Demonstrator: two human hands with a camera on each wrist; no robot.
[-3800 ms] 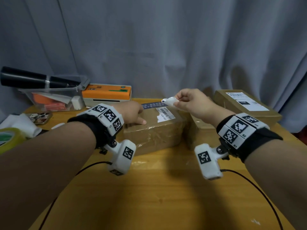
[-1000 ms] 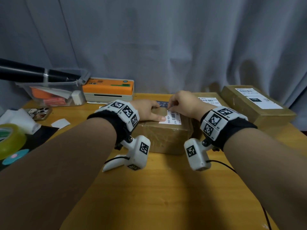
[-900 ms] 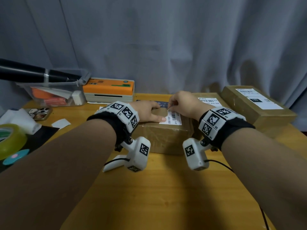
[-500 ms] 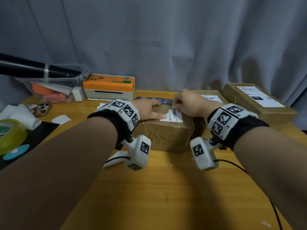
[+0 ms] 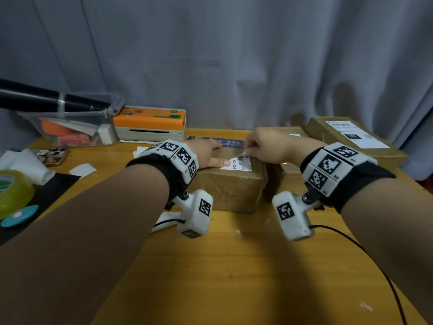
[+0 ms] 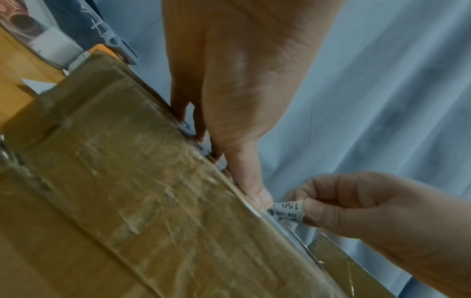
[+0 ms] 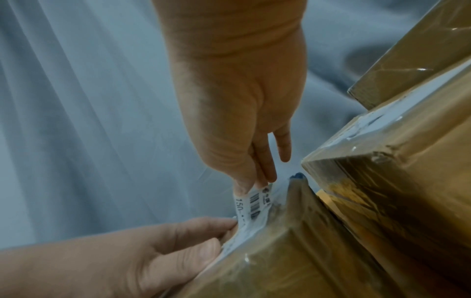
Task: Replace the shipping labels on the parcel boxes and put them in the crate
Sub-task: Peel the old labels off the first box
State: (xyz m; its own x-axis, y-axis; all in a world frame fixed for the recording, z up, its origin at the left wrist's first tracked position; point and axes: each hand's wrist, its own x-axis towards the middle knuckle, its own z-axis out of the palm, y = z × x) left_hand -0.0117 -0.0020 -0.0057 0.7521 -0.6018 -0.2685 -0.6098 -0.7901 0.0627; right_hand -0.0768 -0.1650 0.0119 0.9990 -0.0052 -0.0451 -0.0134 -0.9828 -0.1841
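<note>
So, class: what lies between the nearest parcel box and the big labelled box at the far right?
A third parcel box, seen in the head view, mostly hidden behind the right hand.

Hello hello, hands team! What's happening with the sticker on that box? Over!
Left hand flat on the box, thumb pinning the label. Right hand pinches the label's far edge, lifted off the box. Nothing in the way.

A brown taped box (image 5: pixel 230 186) lies flat on the table. On its top sits a white barcode label (image 5: pixel 239 162), its far corner peeled up and its near part stuck down. Two more brown boxes lie to its right: one (image 5: pixel 284 174) just beside, one (image 5: pixel 356 141) farther, both labelled.
</note>
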